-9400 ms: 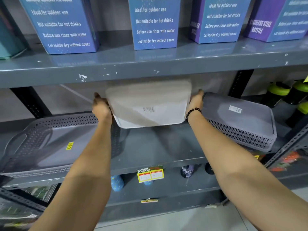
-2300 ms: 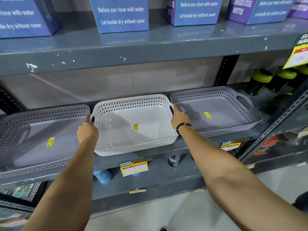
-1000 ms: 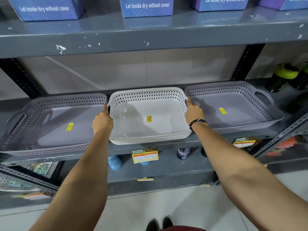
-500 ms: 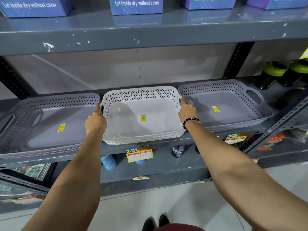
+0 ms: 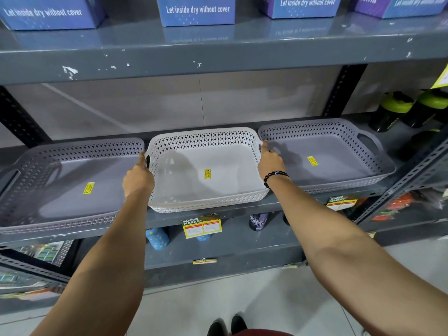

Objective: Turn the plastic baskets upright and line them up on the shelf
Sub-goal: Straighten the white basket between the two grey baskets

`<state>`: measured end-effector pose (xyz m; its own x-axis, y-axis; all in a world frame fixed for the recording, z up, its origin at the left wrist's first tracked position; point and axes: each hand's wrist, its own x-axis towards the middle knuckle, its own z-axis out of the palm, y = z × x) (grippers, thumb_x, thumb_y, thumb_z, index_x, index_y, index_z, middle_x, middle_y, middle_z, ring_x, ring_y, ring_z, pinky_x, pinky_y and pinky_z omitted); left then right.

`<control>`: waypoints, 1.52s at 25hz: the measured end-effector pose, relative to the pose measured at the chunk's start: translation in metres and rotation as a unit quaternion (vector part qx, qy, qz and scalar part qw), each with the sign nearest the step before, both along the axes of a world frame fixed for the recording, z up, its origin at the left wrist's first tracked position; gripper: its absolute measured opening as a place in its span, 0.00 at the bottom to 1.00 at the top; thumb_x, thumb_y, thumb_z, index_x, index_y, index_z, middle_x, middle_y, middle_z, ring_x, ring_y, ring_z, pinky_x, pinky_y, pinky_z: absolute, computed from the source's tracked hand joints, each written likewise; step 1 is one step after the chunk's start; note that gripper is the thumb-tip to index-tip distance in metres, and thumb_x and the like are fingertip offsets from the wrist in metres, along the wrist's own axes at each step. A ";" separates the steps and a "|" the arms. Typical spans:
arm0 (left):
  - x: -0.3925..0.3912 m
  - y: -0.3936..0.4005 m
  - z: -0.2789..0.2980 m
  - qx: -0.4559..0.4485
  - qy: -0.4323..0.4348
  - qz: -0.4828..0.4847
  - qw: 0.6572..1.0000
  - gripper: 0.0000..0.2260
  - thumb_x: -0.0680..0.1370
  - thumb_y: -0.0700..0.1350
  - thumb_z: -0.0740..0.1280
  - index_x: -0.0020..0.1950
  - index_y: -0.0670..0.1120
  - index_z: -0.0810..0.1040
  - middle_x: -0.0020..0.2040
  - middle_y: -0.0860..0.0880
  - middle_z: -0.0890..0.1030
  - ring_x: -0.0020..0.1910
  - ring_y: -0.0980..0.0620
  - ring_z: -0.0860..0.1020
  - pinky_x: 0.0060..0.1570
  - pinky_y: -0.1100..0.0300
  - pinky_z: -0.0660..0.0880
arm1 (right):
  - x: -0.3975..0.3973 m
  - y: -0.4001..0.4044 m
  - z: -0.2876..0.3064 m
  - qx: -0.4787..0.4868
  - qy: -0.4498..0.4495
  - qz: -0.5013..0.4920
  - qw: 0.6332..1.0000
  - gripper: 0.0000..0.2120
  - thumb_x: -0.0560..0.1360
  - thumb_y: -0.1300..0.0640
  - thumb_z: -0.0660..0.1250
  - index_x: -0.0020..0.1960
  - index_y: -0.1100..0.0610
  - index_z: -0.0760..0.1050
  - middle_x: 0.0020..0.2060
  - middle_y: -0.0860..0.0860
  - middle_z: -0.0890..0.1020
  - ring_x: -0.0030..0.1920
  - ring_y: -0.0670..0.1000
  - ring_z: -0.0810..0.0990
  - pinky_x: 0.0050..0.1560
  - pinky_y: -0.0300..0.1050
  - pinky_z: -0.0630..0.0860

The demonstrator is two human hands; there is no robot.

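Note:
Three perforated plastic baskets stand upright side by side on the grey metal shelf [image 5: 278,204]. The white basket [image 5: 206,202] is in the middle, between a grey basket [image 5: 60,219] on the left and another grey basket [image 5: 339,180] on the right. Each has a yellow sticker on its floor. My left hand [image 5: 138,178] grips the white basket's left handle. My right hand [image 5: 270,161], with a black bead bracelet at the wrist, grips its right handle.
Blue and purple bottle boxes [image 5: 196,10] stand on the shelf above. Black bottles with green lids [image 5: 392,110] stand to the right of the baskets. A price tag [image 5: 202,226] hangs on the shelf edge; bottles stand on the lower shelf [image 5: 242,238]. My shoes [image 5: 228,326] are on the floor.
Earlier the white basket was held tilted and the right grey basket lay upside down; now all three stand upright. Over the last second both hands stay on the white basket's handles.

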<state>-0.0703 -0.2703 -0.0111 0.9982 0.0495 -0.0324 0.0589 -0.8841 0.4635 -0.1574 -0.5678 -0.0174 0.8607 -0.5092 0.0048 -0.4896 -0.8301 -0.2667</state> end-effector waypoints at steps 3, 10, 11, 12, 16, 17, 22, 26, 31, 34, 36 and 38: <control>0.002 0.001 -0.002 0.010 -0.002 -0.008 1.000 0.24 0.82 0.39 0.50 0.78 0.53 0.55 0.59 0.32 0.78 0.57 0.33 0.76 0.54 0.44 0.74 | 0.000 0.000 0.000 0.006 0.003 -0.001 1.000 0.31 0.79 0.69 0.53 0.78 0.60 0.46 0.58 0.65 0.77 0.56 0.62 0.78 0.53 0.52 0.77; 0.006 0.002 -0.004 0.011 -0.007 -0.007 1.000 0.23 0.82 0.40 0.50 0.78 0.52 0.55 0.59 0.33 0.78 0.57 0.33 0.76 0.54 0.45 0.74 | 0.001 0.001 0.000 0.007 0.003 -0.003 1.000 0.31 0.78 0.69 0.53 0.78 0.60 0.46 0.59 0.65 0.76 0.58 0.62 0.78 0.55 0.52 0.76; 0.006 0.001 -0.004 0.010 -0.006 -0.005 1.000 0.23 0.82 0.40 0.50 0.78 0.52 0.55 0.59 0.33 0.78 0.57 0.33 0.76 0.54 0.45 0.74 | 0.001 0.000 0.000 0.005 0.002 -0.001 1.000 0.31 0.78 0.69 0.53 0.78 0.60 0.46 0.59 0.65 0.76 0.58 0.63 0.78 0.55 0.52 0.76; 0.005 0.001 -0.004 0.010 -0.005 -0.003 1.000 0.24 0.82 0.40 0.50 0.78 0.52 0.55 0.59 0.33 0.78 0.57 0.33 0.76 0.54 0.45 0.74 | 0.001 0.000 0.000 0.004 0.002 0.000 1.000 0.31 0.78 0.69 0.53 0.78 0.60 0.46 0.59 0.65 0.76 0.58 0.63 0.78 0.55 0.52 0.76; 0.003 -0.002 0.000 0.009 0.005 0.005 1.000 0.26 0.81 0.37 0.51 0.78 0.53 0.54 0.60 0.33 0.77 0.58 0.34 0.76 0.55 0.45 0.74 | 0.003 -0.002 -0.001 0.000 0.007 0.001 1.000 0.30 0.79 0.68 0.53 0.78 0.60 0.46 0.59 0.65 0.76 0.58 0.63 0.78 0.55 0.52 0.76; 0.002 -0.003 0.001 0.007 0.007 0.007 1.000 0.26 0.81 0.36 0.51 0.78 0.53 0.54 0.60 0.33 0.78 0.58 0.34 0.76 0.55 0.45 0.74 | 0.003 -0.003 -0.001 -0.004 0.008 0.001 1.000 0.31 0.79 0.68 0.53 0.78 0.60 0.46 0.59 0.65 0.76 0.57 0.63 0.78 0.55 0.52 0.76; 0.001 -0.002 0.004 0.008 0.007 0.011 1.000 0.28 0.80 0.35 0.51 0.78 0.53 0.53 0.59 0.35 0.78 0.58 0.35 0.76 0.53 0.46 0.74 | 0.006 -0.004 -0.003 -0.011 0.009 0.003 1.000 0.31 0.79 0.68 0.54 0.78 0.60 0.47 0.59 0.67 0.76 0.57 0.65 0.78 0.53 0.53 0.76; -0.001 -0.004 0.004 0.015 0.001 0.007 1.000 0.27 0.81 0.36 0.51 0.78 0.53 0.53 0.58 0.35 0.79 0.56 0.35 0.77 0.51 0.47 0.75 | 0.006 -0.005 -0.002 -0.011 0.008 0.007 1.000 0.31 0.78 0.68 0.54 0.78 0.60 0.47 0.59 0.68 0.75 0.57 0.65 0.78 0.52 0.53 0.76; 0.000 -0.004 0.002 0.018 0.000 0.009 1.000 0.28 0.80 0.35 0.52 0.78 0.53 0.53 0.58 0.35 0.78 0.56 0.36 0.77 0.51 0.47 0.75 | 0.005 -0.005 -0.001 -0.012 0.007 0.009 1.000 0.31 0.78 0.68 0.54 0.78 0.60 0.47 0.58 0.67 0.76 0.56 0.65 0.78 0.50 0.53 0.77; 0.000 -0.005 0.003 0.019 0.001 0.005 1.000 0.29 0.79 0.34 0.51 0.78 0.53 0.53 0.59 0.35 0.78 0.58 0.35 0.76 0.52 0.47 0.74 | 0.004 -0.004 0.001 -0.008 0.007 0.009 1.000 0.31 0.79 0.68 0.54 0.78 0.60 0.46 0.59 0.67 0.75 0.56 0.64 0.79 0.50 0.53 0.78; 0.002 -0.004 0.000 0.029 0.000 -0.001 1.000 0.29 0.79 0.34 0.52 0.78 0.52 0.52 0.58 0.35 0.78 0.57 0.35 0.76 0.51 0.46 0.74 | 0.004 -0.004 0.000 -0.010 0.010 0.009 1.000 0.31 0.78 0.68 0.54 0.78 0.60 0.46 0.59 0.67 0.75 0.56 0.64 0.78 0.51 0.53 0.77; 0.003 -0.004 -0.001 0.041 0.002 -0.006 0.999 0.31 0.78 0.33 0.52 0.78 0.51 0.50 0.59 0.35 0.78 0.56 0.35 0.76 0.51 0.46 0.74 | 0.005 -0.004 0.000 -0.009 0.014 0.007 1.000 0.31 0.78 0.69 0.54 0.78 0.60 0.46 0.59 0.67 0.76 0.56 0.64 0.79 0.51 0.53 0.77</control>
